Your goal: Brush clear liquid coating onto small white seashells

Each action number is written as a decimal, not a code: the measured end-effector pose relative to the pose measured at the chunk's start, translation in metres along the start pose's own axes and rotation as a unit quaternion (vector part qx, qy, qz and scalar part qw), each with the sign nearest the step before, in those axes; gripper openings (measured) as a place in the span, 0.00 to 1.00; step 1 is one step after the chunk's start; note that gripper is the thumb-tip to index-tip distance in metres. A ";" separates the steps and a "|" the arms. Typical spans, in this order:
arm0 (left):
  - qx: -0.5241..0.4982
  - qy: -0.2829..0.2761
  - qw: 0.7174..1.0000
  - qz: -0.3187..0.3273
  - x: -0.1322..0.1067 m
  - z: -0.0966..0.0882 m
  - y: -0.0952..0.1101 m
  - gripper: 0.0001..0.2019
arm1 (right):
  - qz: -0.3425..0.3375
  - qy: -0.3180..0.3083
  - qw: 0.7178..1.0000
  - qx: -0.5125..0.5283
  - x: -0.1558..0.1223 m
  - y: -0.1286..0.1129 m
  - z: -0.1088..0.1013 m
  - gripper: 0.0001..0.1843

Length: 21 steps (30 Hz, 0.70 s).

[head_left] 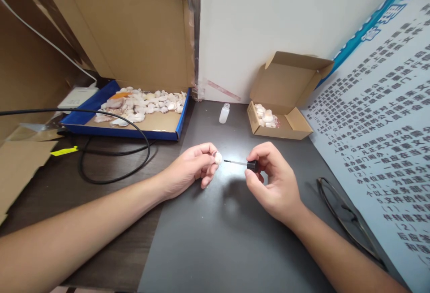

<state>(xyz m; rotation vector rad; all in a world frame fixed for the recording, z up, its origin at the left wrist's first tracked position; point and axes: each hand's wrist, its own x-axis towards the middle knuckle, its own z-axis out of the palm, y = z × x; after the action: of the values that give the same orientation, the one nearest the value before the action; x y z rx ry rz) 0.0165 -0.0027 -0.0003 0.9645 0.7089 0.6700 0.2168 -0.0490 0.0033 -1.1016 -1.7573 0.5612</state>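
Observation:
My left hand [191,167] pinches a small white seashell [218,157] between thumb and fingertips, just above the dark table [228,239]. My right hand [273,181] grips the black cap of a thin brush [242,163], whose tip points left at the shell and almost touches it. A small open clear bottle [224,113] stands upright behind the hands. Behind it to the right, a small open cardboard box [285,105] holds a few shells.
A large blue-edged cardboard box [134,122] with several shells lies at the back left, its lid up. A black cable [114,149] loops on the table to its front. Eyeglasses [349,217] lie at the right beside a printed poster [386,140]. White wall behind.

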 end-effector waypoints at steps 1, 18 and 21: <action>0.000 0.000 1.000 0.001 0.000 0.000 0.000 0.06 | -0.002 0.003 1.000 0.002 0.000 0.000 0.000 0.13; 0.001 0.000 1.000 0.001 0.000 0.000 -0.002 0.05 | -0.031 -0.011 0.999 0.031 -0.001 0.000 0.000 0.13; 0.002 -0.001 1.000 0.000 0.000 -0.001 -0.001 0.05 | -0.019 -0.011 1.000 0.017 -0.001 0.000 0.001 0.13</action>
<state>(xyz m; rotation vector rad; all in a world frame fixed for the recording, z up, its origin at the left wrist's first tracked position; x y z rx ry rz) 0.0159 -0.0031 -0.0012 0.9698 0.7082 0.6683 0.2162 -0.0499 0.0028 -1.0393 -1.7782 0.5810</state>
